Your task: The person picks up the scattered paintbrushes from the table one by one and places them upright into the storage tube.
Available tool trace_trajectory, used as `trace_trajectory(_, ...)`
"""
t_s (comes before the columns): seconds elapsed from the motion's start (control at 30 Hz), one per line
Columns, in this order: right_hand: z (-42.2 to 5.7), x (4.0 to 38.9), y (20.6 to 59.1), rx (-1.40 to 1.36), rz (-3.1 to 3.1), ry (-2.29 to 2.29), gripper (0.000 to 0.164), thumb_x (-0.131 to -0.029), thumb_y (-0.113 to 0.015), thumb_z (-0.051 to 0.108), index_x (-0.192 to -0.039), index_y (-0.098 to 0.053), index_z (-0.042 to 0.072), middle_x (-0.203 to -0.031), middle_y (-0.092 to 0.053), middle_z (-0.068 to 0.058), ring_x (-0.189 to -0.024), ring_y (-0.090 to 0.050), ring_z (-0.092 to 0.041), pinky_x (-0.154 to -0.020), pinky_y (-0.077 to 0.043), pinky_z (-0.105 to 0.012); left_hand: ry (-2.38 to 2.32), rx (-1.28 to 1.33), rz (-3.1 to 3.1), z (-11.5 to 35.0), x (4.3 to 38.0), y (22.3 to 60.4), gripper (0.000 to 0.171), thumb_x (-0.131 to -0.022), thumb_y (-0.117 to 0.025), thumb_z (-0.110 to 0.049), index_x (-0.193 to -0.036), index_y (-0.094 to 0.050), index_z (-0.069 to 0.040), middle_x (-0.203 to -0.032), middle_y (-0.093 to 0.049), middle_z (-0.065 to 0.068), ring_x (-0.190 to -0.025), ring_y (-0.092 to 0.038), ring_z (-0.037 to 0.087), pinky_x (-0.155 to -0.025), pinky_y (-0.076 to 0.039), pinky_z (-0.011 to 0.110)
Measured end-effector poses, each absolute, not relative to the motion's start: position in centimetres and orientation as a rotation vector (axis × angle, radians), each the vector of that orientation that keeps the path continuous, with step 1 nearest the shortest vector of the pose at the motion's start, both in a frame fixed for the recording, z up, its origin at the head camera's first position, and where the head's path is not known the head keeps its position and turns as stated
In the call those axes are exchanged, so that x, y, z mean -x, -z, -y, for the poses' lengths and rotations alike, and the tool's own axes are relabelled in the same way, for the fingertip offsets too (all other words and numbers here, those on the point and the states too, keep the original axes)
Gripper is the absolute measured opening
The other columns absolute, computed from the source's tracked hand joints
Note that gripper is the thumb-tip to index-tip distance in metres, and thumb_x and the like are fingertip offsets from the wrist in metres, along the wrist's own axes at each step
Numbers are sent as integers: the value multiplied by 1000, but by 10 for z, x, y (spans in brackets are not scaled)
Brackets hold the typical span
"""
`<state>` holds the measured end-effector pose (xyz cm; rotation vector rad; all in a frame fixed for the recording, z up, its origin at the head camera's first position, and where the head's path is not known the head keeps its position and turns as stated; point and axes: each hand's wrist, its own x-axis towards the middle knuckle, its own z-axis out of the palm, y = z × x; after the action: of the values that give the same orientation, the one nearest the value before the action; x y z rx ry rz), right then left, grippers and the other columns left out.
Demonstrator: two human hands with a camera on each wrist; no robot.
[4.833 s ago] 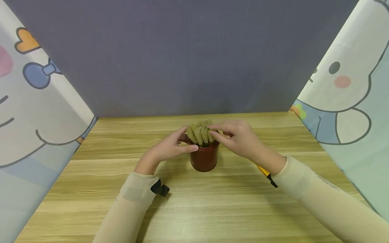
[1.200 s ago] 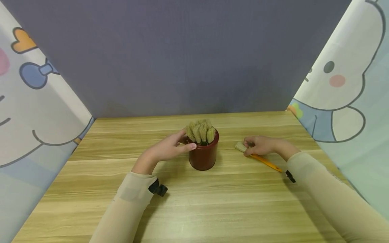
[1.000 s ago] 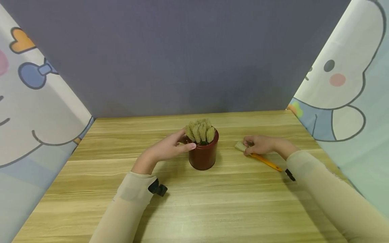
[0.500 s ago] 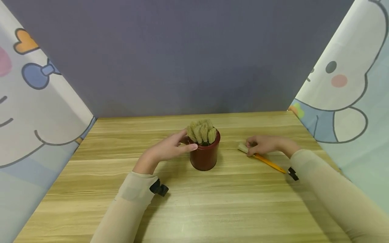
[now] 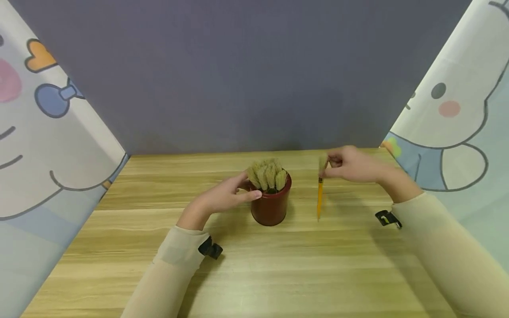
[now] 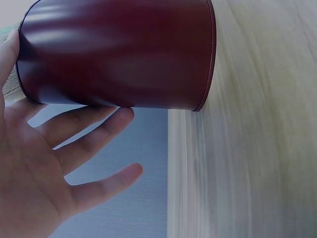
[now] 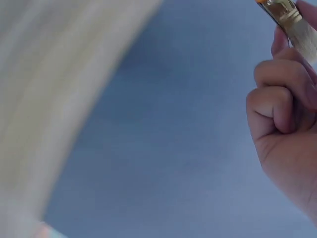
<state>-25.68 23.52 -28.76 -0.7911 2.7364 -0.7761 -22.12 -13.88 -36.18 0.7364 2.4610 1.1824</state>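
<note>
A dark red cylindrical brush pot (image 5: 269, 211) stands upright on the table, with several pale bristle heads (image 5: 267, 174) sticking out of its top. My left hand (image 5: 223, 195) holds the pot from the left, thumb at the front rim. In the left wrist view, fingers lie against the wall of the pot (image 6: 119, 54), and the little finger is off it. Right of the pot, my right hand (image 5: 354, 165) pinches a paintbrush (image 5: 320, 196) with an orange handle, bristles up and handle hanging down. The right wrist view shows its metal ferrule (image 7: 285, 15) between thumb and finger.
The wood-grain table (image 5: 254, 274) ends at a grey back panel (image 5: 254, 79). Cartoon-printed side panels stand at left (image 5: 51, 154) and right (image 5: 457, 132). Black straps sit on both sleeves.
My right hand moved from the pot to the paintbrush lying on the table, then lifted it and turned it upright, bristles up. My left hand stays at the pot.
</note>
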Motion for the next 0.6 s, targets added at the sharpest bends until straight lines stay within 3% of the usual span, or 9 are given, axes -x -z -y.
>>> trace_trajectory(0.27,-206,209,222,699,-2994,856,49,-95,-82,36,-77,-47,8,-66,-30,4,-60,-29,-9,-66,-35,-29,-1143,-722,-2487,140,223,364,64,-105,-62,-57,-156,-45,-22,-144,-66,9,-143,-58,29,-121,-44,61)
trace_trajectory(0.4,-187,191,204,717,-3044,899,54,-95,-82,39,-77,-42,7,-67,-29,2,-59,-27,-12,-67,-34,-30,-1147,-739,-2484,140,223,362,66,-106,-62,-54,-160,-41,-23,-144,-66,9,-142,-58,29,-120,-44,62)
trace_trajectory(0.6,-165,180,204,836,-3087,1049,36,-96,-81,34,-86,-54,12,-67,-28,2,-58,-25,-13,-62,-29,-30,-1160,-723,-2462,139,223,362,69,-105,-63,-55,-161,-40,-21,-143,-66,10,-143,-57,30,-121,-43,62)
